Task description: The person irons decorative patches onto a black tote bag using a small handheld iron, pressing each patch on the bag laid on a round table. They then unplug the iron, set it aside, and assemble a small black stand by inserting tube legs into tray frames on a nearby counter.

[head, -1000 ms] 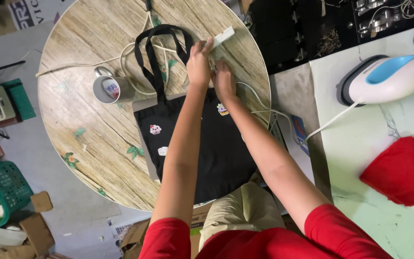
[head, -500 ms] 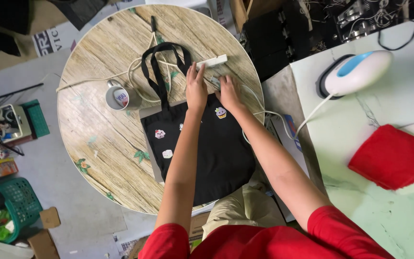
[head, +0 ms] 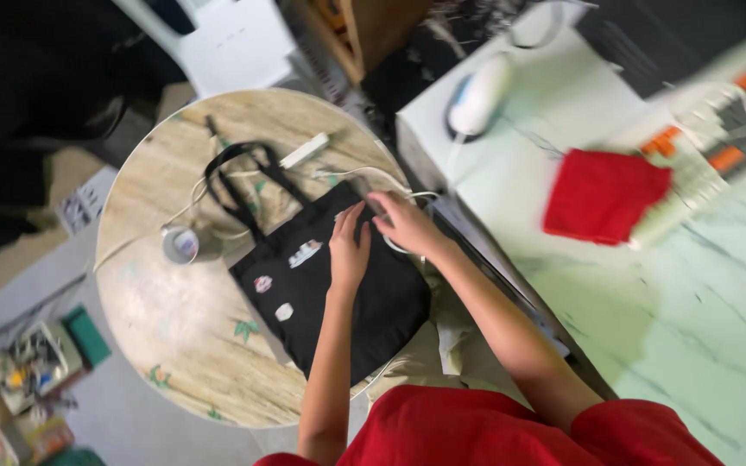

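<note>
Black cloth tote bag [head: 338, 293] lies flat on round wooden table [head: 174, 336], spread toward table's right edge, handles [head: 235, 185] pointing to far edge. Three small patches [head: 285, 280] on bag front. Left hand [head: 349, 250] palm down, fingers spread, pressing bag's upper part. Right hand [head: 403, 223] just beside it at bag's top right corner, fingers curled; cannot tell if gripping cloth. White cup [head: 181, 245] near left edge, white power strip [head: 304, 150] near far edge. Red cloth [head: 602, 194] on adjacent pale worktop [head: 692, 328].
</note>
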